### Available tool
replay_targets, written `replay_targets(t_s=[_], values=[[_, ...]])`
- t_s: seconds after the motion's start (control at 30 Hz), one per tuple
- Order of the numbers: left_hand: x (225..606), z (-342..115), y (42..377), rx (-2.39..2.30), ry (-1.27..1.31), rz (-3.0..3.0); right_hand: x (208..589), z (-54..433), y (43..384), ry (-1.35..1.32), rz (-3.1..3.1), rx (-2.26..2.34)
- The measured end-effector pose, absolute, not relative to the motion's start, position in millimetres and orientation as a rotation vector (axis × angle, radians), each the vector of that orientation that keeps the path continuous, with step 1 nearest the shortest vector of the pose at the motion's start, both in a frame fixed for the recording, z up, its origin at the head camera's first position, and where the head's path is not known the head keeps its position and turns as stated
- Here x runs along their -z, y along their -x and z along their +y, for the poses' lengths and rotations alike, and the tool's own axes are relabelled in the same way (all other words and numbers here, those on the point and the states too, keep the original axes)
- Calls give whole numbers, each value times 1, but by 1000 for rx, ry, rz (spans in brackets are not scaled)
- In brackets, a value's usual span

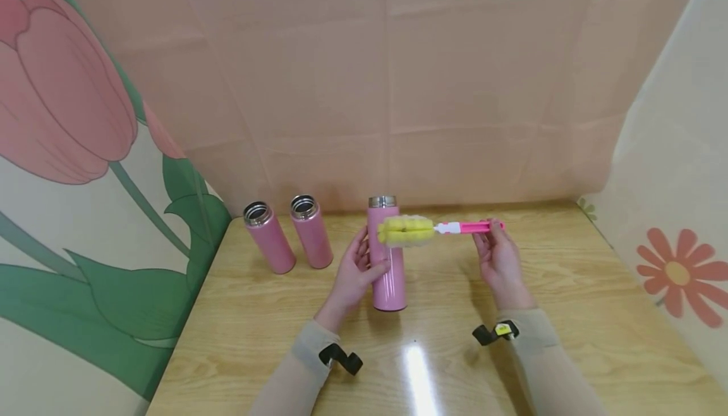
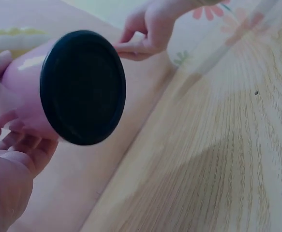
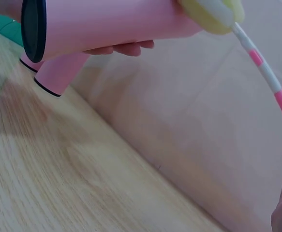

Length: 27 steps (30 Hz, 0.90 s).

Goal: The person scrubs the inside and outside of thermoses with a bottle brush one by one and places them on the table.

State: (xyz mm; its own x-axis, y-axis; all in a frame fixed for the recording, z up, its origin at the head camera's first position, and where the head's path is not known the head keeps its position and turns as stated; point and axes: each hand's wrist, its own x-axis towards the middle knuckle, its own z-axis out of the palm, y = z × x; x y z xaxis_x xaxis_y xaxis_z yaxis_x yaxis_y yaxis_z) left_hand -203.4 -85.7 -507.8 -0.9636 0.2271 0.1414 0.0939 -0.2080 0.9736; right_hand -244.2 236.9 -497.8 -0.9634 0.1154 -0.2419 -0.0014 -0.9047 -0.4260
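Note:
My left hand (image 1: 354,270) grips a pink thermos bottle (image 1: 389,283) around its body, with the steel neck up. The dark base (image 2: 84,88) of this bottle faces the left wrist camera, raised off the table. By its pink handle, my right hand (image 1: 500,261) holds a bottle brush (image 1: 406,231) level. The yellow and white sponge head of the brush overlaps the upper part of the bottle in the head view. In the right wrist view the brush's white and pink shaft (image 3: 264,67) slants down to the fingers at the right edge.
Two more pink bottles, one at far left (image 1: 270,239) and one beside it (image 1: 311,232), stand with their mouths uncovered on the wooden table (image 1: 227,353). A peach cloth backdrop (image 1: 455,87) rises behind the table. Flower-printed panels flank both sides.

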Motion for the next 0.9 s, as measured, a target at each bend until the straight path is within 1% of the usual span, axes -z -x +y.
replay_targets(t_s=[0.57, 0.9], values=[[510, -83, 202, -2390, -463, 1869, 493, 237, 249, 490, -560, -2952], [511, -83, 199, -2321, -399, 1889, 491, 237, 248, 520, -546, -2928]])
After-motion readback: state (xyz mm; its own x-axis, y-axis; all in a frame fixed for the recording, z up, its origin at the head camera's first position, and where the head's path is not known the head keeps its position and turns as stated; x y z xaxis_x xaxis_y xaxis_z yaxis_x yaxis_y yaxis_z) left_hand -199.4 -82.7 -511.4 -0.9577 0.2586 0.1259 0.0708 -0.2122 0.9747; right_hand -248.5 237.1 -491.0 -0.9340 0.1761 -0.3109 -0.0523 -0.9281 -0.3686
